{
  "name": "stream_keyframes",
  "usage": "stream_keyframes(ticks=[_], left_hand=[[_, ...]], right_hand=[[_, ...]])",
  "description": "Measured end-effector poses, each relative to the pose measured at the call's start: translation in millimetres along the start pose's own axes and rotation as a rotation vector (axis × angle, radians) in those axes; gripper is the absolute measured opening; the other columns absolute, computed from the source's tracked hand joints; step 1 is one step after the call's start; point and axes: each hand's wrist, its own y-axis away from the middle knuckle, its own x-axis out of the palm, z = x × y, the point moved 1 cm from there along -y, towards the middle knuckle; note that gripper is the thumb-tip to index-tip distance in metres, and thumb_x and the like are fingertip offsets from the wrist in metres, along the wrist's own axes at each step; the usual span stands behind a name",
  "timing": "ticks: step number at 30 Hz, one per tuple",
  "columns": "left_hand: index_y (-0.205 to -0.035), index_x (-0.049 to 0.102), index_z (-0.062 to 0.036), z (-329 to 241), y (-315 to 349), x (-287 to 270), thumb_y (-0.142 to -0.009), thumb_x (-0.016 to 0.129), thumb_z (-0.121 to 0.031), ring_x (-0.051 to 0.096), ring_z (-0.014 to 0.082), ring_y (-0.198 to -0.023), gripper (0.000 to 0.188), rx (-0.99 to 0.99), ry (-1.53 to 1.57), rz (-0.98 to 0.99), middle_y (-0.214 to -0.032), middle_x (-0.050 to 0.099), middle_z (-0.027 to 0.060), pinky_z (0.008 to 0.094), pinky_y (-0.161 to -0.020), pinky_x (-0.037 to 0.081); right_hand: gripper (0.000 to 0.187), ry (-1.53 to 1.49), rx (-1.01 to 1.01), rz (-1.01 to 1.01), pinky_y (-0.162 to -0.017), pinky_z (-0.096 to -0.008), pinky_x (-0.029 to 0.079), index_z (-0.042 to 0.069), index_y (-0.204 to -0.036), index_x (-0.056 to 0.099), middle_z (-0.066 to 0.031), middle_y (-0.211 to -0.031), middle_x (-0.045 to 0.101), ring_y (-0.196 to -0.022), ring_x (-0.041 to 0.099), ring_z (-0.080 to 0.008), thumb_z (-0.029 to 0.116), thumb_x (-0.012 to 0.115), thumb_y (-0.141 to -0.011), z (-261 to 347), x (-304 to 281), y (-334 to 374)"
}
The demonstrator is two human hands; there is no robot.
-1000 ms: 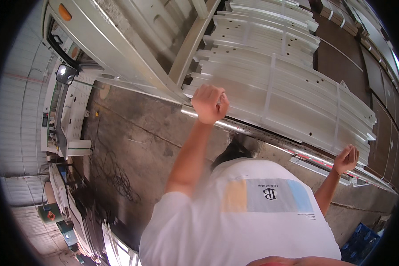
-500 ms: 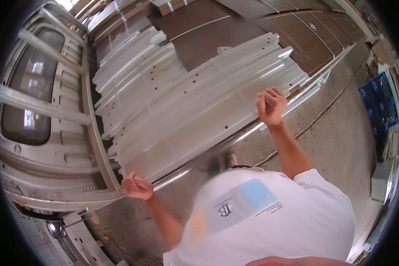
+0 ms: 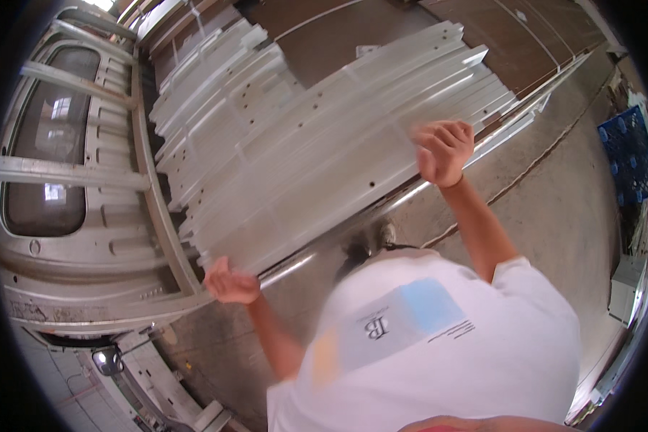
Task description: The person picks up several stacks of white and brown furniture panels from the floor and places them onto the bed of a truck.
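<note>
Long white metal profiles (image 3: 309, 165) lie side by side in a stack, their ends uneven and some faces pierced with dark holes. At the stack's near left corner is my left hand (image 3: 232, 281), fingers curled and slightly blurred. My right hand (image 3: 446, 153) is closed above the near edge toward the right end, with its fingers bent inward. Whatever either hand grips cannot be made out against the pale profiles.
A truck bed rail (image 3: 158, 216) and the cab's rear wall (image 3: 111, 248) stand at the left. Brown strapped packages (image 3: 331, 54) lie beyond the profiles. A blue plastic pallet (image 3: 623, 155) leans at the right. Concrete floor (image 3: 554, 194) runs alongside the bed.
My view has shifted a little. Both hands have risen slightly in the picture; the right fist has turned, and the left is more blurred. The stacked profiles look unchanged.
</note>
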Motion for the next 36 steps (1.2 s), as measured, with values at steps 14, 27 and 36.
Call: stream_keyframes(ticks=[14,27,36], left_hand=[[-0.09,0.065,-0.0007,-11.4,-12.4,-8.7,-0.093,0.047,-0.013,0.059,0.0373,-0.081,0.022,-0.169,0.078,0.034,-0.09,0.065,0.0146,0.0465,-0.075,0.046],[-0.089,0.066,-0.0057,-4.1,-4.6,-7.0,-0.08,0.057,-0.007,0.058,0.0328,-0.073,0.013,-0.251,0.067,-0.011,-0.081,0.063,0.0102,0.0425,-0.065,0.047],[-0.107,0.068,-0.0069,-11.7,-30.1,-10.2,-0.091,0.062,-0.017,0.062,0.0311,-0.097,0.02,-0.431,0.153,0.325,-0.101,0.068,0.009,0.0418,-0.087,0.049]], right_hand=[[0.02,-0.092,0.003,0.15,-0.055,-0.0359,0.04,0.01,-0.065,0.056,-0.0034,-0.058,0.049,-0.055,0.047,-0.0254,0.005,0.069,-0.079,24.5,8.4,-10.6],[0.026,-0.071,0.019,0.133,-0.05,-0.0366,0.04,0.011,-0.061,0.049,-0.0023,-0.058,0.05,-0.055,0.05,-0.024,0.007,0.07,-0.077,33.6,13.7,-8.7],[0.023,-0.045,0.02,0.091,-0.051,-0.0355,0.04,0.011,-0.064,0.052,-0.0019,-0.058,0.05,-0.055,0.05,-0.0225,0.007,0.069,-0.08,38.3,14.5,-10.5]])
